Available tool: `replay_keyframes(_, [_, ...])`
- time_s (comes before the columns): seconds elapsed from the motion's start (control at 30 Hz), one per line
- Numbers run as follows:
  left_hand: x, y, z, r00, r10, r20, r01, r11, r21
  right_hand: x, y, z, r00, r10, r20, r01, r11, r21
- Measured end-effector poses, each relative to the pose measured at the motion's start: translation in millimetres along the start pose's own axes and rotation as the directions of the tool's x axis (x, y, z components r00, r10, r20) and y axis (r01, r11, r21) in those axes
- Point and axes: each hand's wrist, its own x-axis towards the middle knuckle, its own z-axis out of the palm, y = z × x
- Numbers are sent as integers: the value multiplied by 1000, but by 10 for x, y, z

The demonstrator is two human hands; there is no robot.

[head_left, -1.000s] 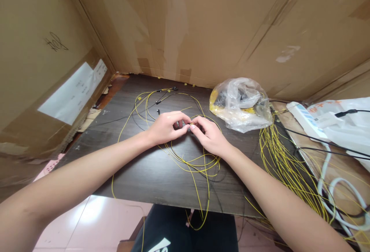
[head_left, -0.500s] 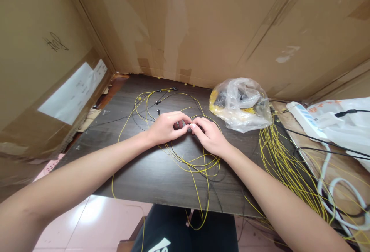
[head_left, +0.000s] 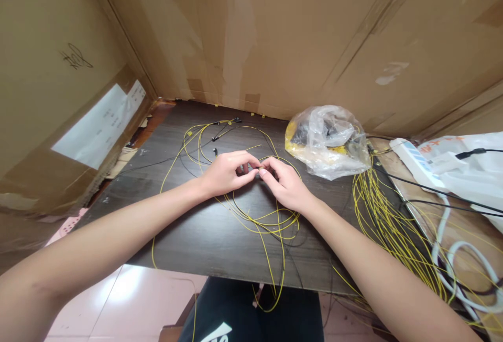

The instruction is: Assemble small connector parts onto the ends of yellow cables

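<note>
My left hand (head_left: pixel 231 173) and my right hand (head_left: pixel 283 180) meet above the middle of the dark tabletop (head_left: pixel 188 242). Thumb and fingertips of each are pinched together, and the two pinches touch. Whatever lies between the fingertips is tiny and mostly covered; a speck of yellow shows there. Around and beneath both hands run loose loops of thin yellow cable (head_left: pixel 271 221), mixed with some black cable. Beyond my left hand lie cable ends with small black connectors (head_left: pixel 215 151), (head_left: pixel 214 139) among the loops.
A clear plastic bag (head_left: pixel 328 143) with yellow and black contents stands at the back right. Beside it hangs a thick bundle of yellow cables (head_left: pixel 387 227). A white power strip (head_left: pixel 416 163) and a white bag (head_left: pixel 471 161) lie at far right. Cardboard walls (head_left: pixel 236 33) enclose the back and left.
The fingertips have shifted very slightly, and a little yellow now shows at the pinch. Cables, bag and arms look the same.
</note>
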Motion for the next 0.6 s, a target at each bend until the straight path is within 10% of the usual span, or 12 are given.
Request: replay_keyframes(0.6, [1, 1, 3, 1000, 8, -5, -8, 1000, -3, 11, 2, -10, 1000, -28, 6, 28, 999, -41])
